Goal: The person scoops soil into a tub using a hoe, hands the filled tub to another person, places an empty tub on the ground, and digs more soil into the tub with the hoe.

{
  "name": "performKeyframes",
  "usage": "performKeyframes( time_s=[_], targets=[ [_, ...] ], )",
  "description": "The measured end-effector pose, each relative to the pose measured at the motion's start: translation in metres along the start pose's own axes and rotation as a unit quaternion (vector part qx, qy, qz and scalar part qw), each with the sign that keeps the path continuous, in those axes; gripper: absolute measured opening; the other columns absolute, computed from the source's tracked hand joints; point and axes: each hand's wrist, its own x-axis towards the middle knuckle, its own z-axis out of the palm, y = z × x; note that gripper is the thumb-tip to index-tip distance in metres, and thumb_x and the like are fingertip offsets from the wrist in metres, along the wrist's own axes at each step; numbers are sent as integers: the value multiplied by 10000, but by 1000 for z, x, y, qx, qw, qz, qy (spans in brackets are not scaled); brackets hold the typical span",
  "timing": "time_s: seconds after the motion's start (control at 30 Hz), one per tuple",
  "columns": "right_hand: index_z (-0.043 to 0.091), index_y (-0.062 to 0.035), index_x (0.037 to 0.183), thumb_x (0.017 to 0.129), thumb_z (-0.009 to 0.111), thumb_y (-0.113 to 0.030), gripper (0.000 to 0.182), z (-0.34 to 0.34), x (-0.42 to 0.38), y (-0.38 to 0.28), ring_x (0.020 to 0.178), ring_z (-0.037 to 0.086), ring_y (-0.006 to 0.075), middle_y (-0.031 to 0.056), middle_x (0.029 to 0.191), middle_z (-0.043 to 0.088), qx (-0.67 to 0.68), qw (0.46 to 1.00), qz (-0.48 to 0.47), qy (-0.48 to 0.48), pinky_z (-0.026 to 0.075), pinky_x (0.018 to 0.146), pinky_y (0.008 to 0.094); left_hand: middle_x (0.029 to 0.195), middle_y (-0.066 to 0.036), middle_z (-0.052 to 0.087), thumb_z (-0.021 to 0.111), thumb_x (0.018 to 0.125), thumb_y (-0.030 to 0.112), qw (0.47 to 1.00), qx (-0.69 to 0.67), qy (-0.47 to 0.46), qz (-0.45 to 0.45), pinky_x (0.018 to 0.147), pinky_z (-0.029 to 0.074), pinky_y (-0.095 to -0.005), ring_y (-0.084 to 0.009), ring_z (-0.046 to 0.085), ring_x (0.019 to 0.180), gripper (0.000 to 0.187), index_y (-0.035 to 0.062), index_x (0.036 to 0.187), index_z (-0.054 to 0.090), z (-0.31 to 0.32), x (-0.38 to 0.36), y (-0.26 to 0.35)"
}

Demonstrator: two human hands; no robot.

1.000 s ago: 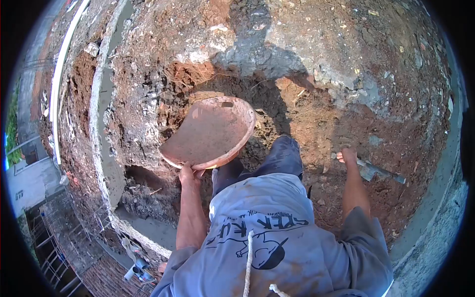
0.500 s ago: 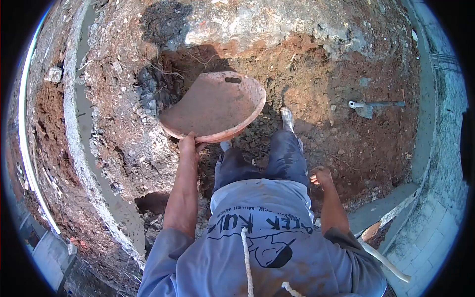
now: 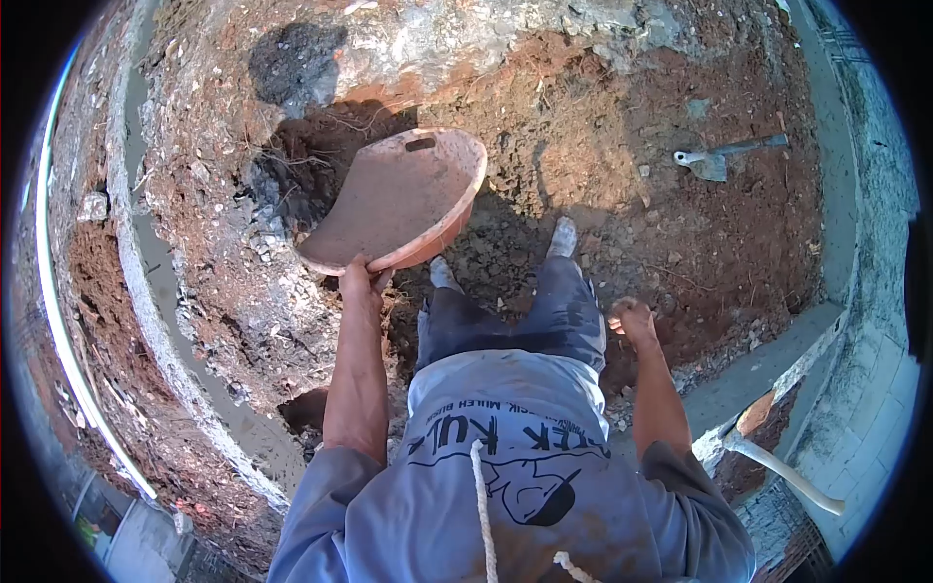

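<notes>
My left hand [image 3: 362, 280] grips the near rim of a reddish plastic dirt scoop [image 3: 403, 199], a wide shallow pan with a slot handle in its far rim. The scoop hangs tilted over the dug soil, left of my feet. A layer of brown dirt coats its inside, and I see no heap in it. Beside my right thigh, my right hand [image 3: 634, 319] hangs with its fingers loosely curled and nothing visible in them. Both legs stand in the shallow dug pit [image 3: 671, 248].
A metal tool with a short blade [image 3: 708, 165] lies on the soil at the right. A pale wooden handle [image 3: 787, 474] leans near the concrete edge at lower right. Concrete strips [image 3: 175, 321] border the left side; a block wall [image 3: 875, 389] stands right.
The scoop has shifted slightly left and towards me, with its outer side showing more. My right hand has barely moved. The whole view has turned a little.
</notes>
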Motion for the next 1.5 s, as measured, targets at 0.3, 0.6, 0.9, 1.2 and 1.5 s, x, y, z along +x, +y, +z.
performKeyframes(
  time_s=[0.3,0.6,0.9,1.2,1.5],
  targets=[
    [639,-35,974,847,556,-208,231,-68,36,23,669,661,171,81,778,677,6,998,18,64,525,591,309,1002,-148,580,496,911,101,996,85,3,2,706,617,-402,-268,645,871,210,-40,1066,513,40,8,-57],
    [648,-33,955,845,568,-183,202,-45,1,73,619,660,192,96,749,669,43,997,31,57,537,535,310,988,-144,572,530,797,-30,990,101,-89,36,630,591,-376,-231,639,727,365,-45,1152,447,13,-13,-108],
    [669,-8,904,851,585,-205,221,-4,-14,40,629,671,184,103,731,686,-13,999,20,24,523,550,304,839,-28,618,568,876,164,923,358,-134,-46,609,520,-356,-177,607,651,401,83,1260,483,-59,51,-128],
    [673,-10,880,828,576,-220,237,1,-11,-13,654,673,185,107,748,692,-17,997,-51,52,526,586,309,948,-96,645,570,821,109,945,277,-165,52,553,487,-262,-132,616,705,524,-13,1317,458,-36,27,-42],
    [653,-25,911,862,580,-204,200,24,-25,32,659,676,195,103,771,686,-5,999,-13,28,556,569,333,959,-76,661,573,836,138,932,295,-195,74,554,478,-257,-140,641,766,492,-2,1301,495,-40,9,-33]
  ],
)
